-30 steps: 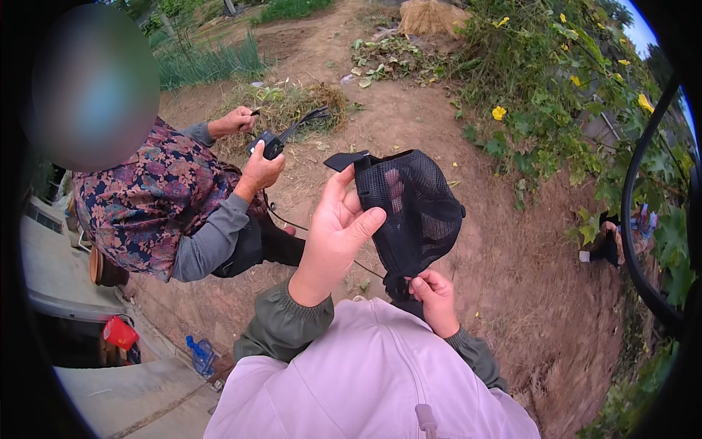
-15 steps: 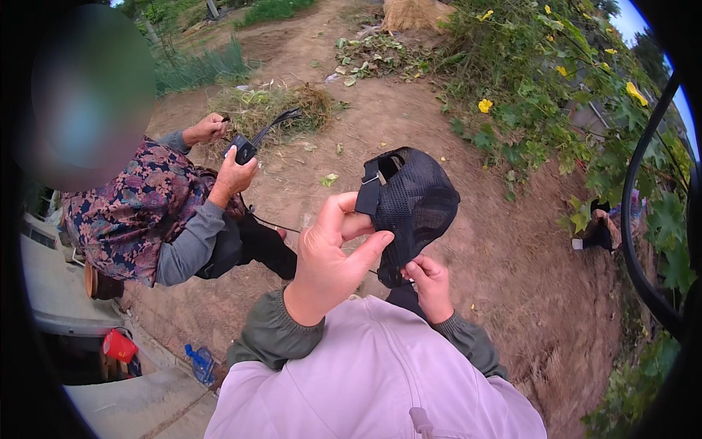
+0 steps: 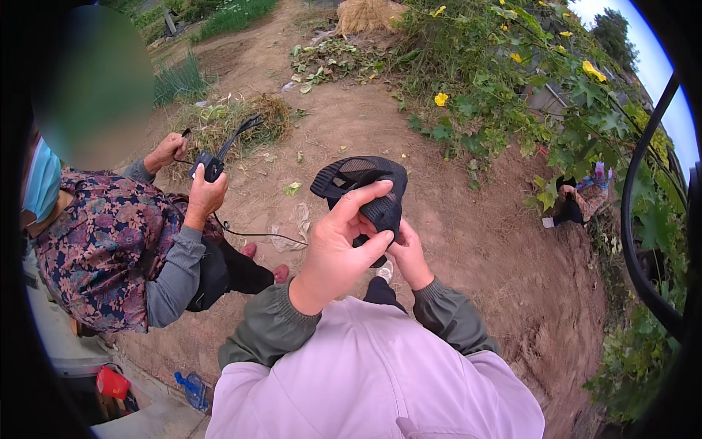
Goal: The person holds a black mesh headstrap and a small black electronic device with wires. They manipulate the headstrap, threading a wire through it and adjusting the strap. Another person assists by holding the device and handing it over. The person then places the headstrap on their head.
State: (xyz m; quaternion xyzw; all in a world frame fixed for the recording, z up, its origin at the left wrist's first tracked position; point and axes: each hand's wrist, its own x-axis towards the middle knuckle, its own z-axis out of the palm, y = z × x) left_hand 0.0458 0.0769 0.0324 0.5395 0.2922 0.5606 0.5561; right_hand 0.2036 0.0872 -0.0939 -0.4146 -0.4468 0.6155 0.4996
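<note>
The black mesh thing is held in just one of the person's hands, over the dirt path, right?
Not quite. The head view shows both hands on the black mesh thing: the left hand grips it from the front and the right hand holds it from below. It is indeed held over the dirt path.

A person in a flowered jacket [image 3: 95,249] stands at the left on bare brown dirt [image 3: 453,219], holding a small black device [image 3: 208,167] with a thin black cord [image 3: 256,234]. Behind lies a heap of dry grass [image 3: 234,121]. Leafy vines with yellow flowers [image 3: 441,99] fill the upper right. A blue bottle [image 3: 191,388] and a red container [image 3: 113,382] lie low at the left.
</note>
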